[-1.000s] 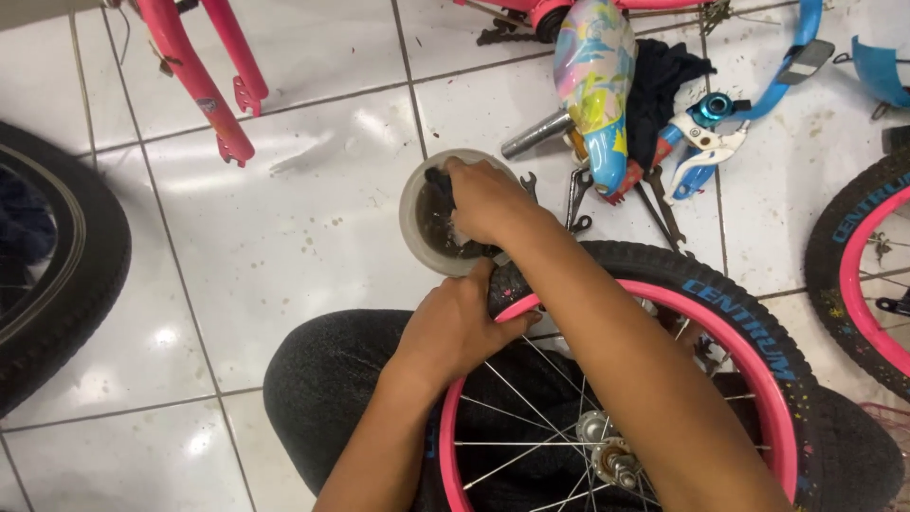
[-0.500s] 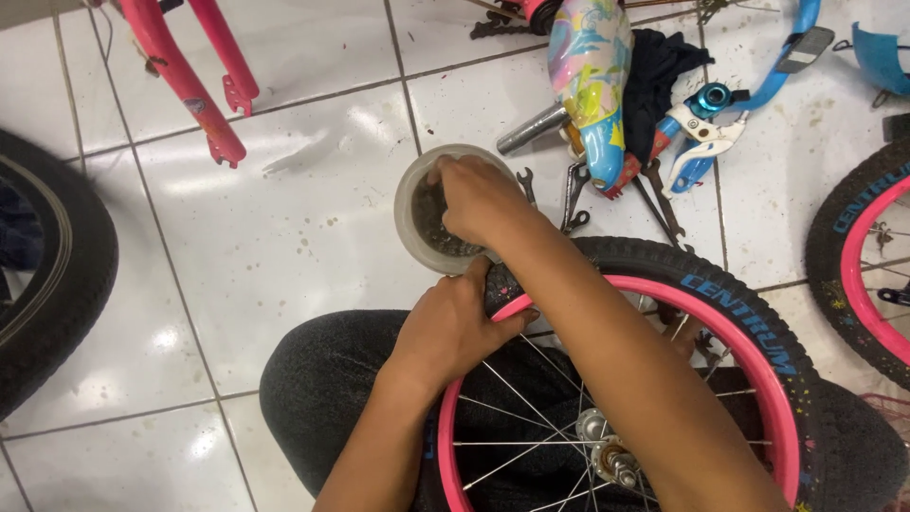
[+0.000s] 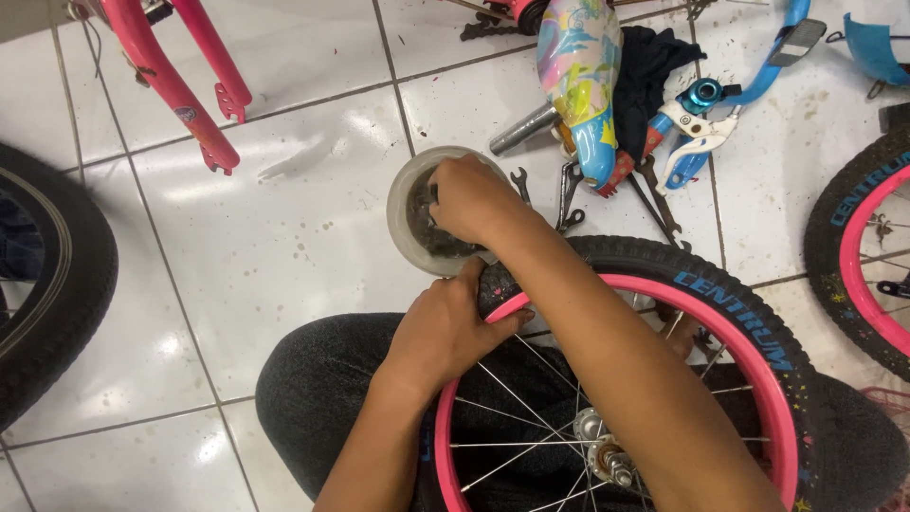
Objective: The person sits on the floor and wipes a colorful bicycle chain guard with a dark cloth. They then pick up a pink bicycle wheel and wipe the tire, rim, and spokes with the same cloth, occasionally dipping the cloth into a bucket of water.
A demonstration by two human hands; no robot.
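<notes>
Left hand (image 3: 445, 327) clamps the wheel (image 3: 616, 379) at its near edge: fingers curled over the black tyre (image 3: 664, 270) and pink rim (image 3: 758, 370), thumb side toward the floor. The grip looks meant to steady the wheel, which lies across the person's lap on dark trousers (image 3: 322, 379), hub (image 3: 607, 455) and spokes facing up. Left forearm comes straight up from the bottom of the view, wrist level.

Right hand (image 3: 469, 194) reaches forward past the tyre into a round grey tub (image 3: 403, 213) on the tiles just beyond the wheel. Fingers bent down inside it, knuckles up; they seem closed on something dark, but what cannot be made out. Right arm runs diagonally over the wheel from lower right, elbow out of view. Tub sits within easy reach of a seated worker, touching or nearly touching the tyre.

Beyond the tub: wrenches (image 3: 569, 194) scattered on the floor, a multicoloured frame part (image 3: 578, 66), a dark cloth (image 3: 654, 66), blue brake lever parts (image 3: 706, 118). Pink fork (image 3: 171, 81) at upper left. Another black tyre (image 3: 66, 294) at left, a second pink-rimmed wheel (image 3: 863, 256) at right.
</notes>
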